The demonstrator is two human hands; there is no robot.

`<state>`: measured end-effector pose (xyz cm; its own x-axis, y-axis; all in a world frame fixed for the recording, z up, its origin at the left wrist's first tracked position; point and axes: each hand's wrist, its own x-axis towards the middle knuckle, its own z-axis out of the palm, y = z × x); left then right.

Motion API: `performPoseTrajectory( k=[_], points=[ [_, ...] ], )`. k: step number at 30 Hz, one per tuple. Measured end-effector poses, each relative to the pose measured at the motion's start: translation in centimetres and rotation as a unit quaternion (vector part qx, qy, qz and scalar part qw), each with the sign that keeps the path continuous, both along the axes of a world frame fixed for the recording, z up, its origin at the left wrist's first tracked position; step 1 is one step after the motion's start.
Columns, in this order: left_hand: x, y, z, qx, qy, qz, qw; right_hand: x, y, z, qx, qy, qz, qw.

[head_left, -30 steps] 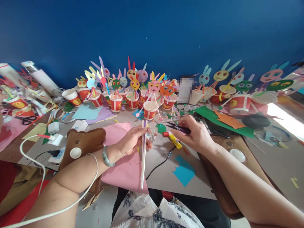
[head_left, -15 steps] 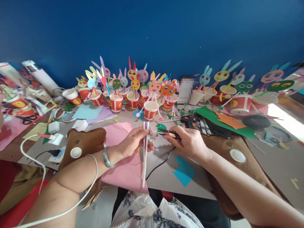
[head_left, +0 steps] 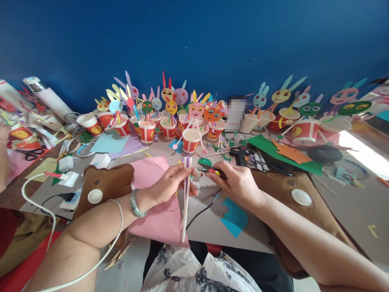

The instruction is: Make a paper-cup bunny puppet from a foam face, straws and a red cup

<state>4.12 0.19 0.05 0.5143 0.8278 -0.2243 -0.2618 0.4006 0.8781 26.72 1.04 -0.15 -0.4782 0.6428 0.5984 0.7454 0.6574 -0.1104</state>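
Note:
My left hand [head_left: 176, 180] is closed around long, narrow white and purple paper strips [head_left: 186, 207], held upright above the table. Their lower ends hang over pink paper [head_left: 152, 227]. By its fingertips is a small clear object [head_left: 196, 175] that I cannot make out fully. My right hand [head_left: 240, 180] grips dark-handled scissors [head_left: 216, 171] with a touch of red and yellow. The scissors point left toward the strips, with a small gap between. Part of their handle is hidden inside my fingers.
Red paper cups [head_left: 191, 141] with paper rabbit faces line the back. Nearby are a black glue gun [head_left: 238, 155], green card [head_left: 282, 153], a blue scrap [head_left: 235, 219] and brown cushions [head_left: 106, 182] under my forearms. A white cable [head_left: 28, 198] crosses my left arm. Another person's arm [head_left: 3, 162] shows at far left.
The view has shifted slightly. My left hand still holds the strips, and the scissors in my right hand have barely moved. More of the other person's arm shows at the left.

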Motion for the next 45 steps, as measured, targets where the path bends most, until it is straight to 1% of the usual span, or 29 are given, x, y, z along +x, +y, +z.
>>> performPoseTrajectory(
  k=[11,25,28,32,36,41,45],
  points=[
    [-0.3,-0.2,-0.5,0.028,-0.013,-0.018,0.999,-0.5,-0.2,0.4,0.009,0.014,0.007,1.000],
    [-0.2,-0.3,0.1,0.017,0.001,-0.018,1.000,-0.5,-0.2,0.3,-0.014,0.043,0.010,0.999],
    [-0.2,-0.3,0.2,0.022,0.001,-0.019,1.000,-0.4,-0.3,0.2,-0.038,0.075,0.002,0.996],
    [-0.2,-0.2,0.3,0.021,0.009,-0.014,1.000,-0.2,-0.5,0.3,-0.091,0.154,-0.011,0.984],
    [-0.2,0.1,0.1,0.011,0.011,0.013,1.000,0.4,-0.1,0.4,-0.119,0.209,0.024,0.970],
    [-0.3,0.2,0.0,0.016,0.016,0.026,0.999,1.3,1.0,0.3,-0.140,0.187,0.062,0.970],
    [-0.4,0.2,0.2,0.019,0.031,0.048,0.998,1.8,1.8,0.2,-0.183,0.141,0.061,0.971]
  ],
)
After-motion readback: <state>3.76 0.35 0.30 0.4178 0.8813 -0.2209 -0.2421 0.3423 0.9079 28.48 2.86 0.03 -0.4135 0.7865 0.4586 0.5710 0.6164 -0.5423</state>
